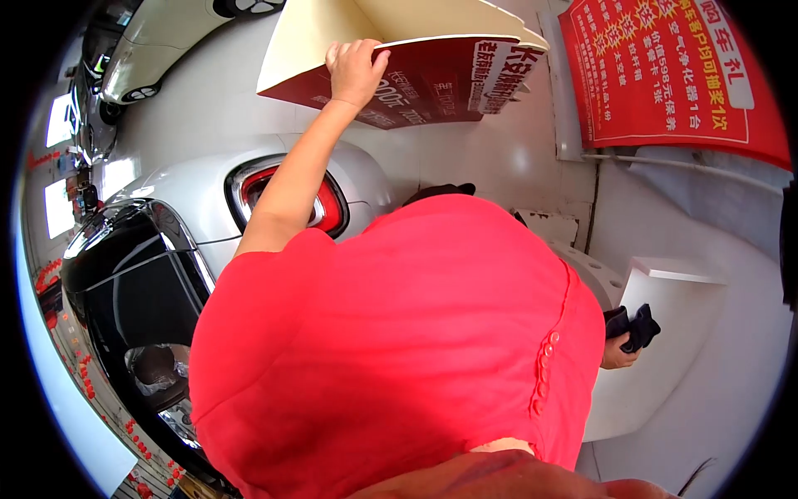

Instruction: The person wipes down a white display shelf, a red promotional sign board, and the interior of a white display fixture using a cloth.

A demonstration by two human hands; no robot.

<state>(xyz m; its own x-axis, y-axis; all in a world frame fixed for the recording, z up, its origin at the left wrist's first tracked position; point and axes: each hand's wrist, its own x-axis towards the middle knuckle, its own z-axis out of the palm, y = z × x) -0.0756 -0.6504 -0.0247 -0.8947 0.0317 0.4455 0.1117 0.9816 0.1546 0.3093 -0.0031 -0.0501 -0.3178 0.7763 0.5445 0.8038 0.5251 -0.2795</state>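
Fingers of my left hand point(356, 73) are bent over the upper edge of a large folded board point(416, 87), red with white lettering outside and cream inside. The arm reaches out over the rear of a silver car. At the right, beside my red shirt point(399, 308), my right hand point(619, 353) is closed around a dark cloth point(638, 328). Part of that hand is hidden by the cloth and the shirt. A white panel point(665, 333) stands just behind it.
The silver car point(199, 183) with its red tail light point(331, 204) is close at the left. Another pale car point(158, 50) stands farther off. A red banner point(673, 75) hangs at the upper right, above a thin rail point(665, 160).
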